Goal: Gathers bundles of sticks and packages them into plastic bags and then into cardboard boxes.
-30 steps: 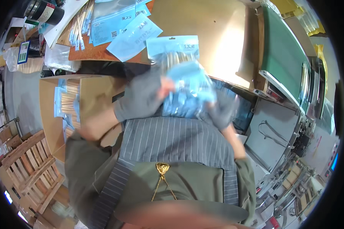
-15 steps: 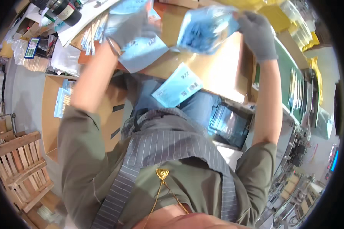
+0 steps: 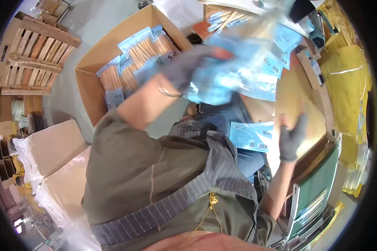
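Observation:
My left hand [image 3: 190, 67], in a grey glove with bare fingertips, is closed on a clear and blue plastic pouch [image 3: 213, 85]. Motion smears the pouch, so I cannot tell its contents. Left of it, an open cardboard box [image 3: 92, 75] holds several blue-and-clear pouches of thin wooden sticks [image 3: 141, 52]. My right hand [image 3: 292, 136], gloved the same way, is open with fingers apart over the tan worktop [image 3: 299, 90]. A flat, printed light-blue pouch [image 3: 251, 136] lies across my lap. More blue pouches [image 3: 287, 39] lie at the worktop's far side, partly behind the held one.
Loose wooden sticks [image 3: 228, 21] lie at the far end of the table. Yellow plastic sacks [image 3: 347, 79] stand along the right. A green panel [image 3: 316, 182] is at near right. Wrapped cartons [image 3: 54, 146] and a wooden pallet [image 3: 40, 50] are on the left.
My view and body have turned left, bringing the box of stick pouches into full view. My right hand has let go of a blue pouch; my left hand now holds one nearer the box.

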Motion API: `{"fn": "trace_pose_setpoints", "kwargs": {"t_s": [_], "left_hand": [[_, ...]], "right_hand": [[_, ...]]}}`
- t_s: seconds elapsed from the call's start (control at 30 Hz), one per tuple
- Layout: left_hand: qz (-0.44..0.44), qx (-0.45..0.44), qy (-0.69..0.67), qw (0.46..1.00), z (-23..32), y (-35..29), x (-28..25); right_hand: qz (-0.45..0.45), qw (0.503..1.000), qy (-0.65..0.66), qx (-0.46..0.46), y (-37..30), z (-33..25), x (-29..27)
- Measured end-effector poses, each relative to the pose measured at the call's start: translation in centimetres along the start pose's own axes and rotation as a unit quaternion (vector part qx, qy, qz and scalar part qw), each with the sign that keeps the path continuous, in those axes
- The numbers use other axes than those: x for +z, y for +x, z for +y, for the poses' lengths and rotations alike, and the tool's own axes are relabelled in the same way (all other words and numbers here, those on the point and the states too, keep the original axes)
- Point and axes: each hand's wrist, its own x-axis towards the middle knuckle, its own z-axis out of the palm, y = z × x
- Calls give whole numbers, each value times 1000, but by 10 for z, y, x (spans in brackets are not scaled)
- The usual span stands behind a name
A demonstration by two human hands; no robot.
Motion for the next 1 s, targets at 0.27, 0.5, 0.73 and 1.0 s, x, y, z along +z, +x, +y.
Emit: {"fn": "trace_pose_setpoints", "kwargs": {"t_s": [0.27, 0.5, 0.73, 1.0], "left_hand": [[233, -104, 320, 912, 59, -44, -197], [312, -160, 628, 695, -66, 10, -361], [168, -386, 735, 532, 15, 52, -337], [120, 207, 592, 769, -5, 78, -80]], "right_hand": [[-106, 952, -274, 84, -89, 108, 121], [-35, 910, -322, 259, -70, 148, 134], [36, 890, -325, 316, -3, 191, 172], [282, 895, -139, 318, -56, 138, 116]]}}
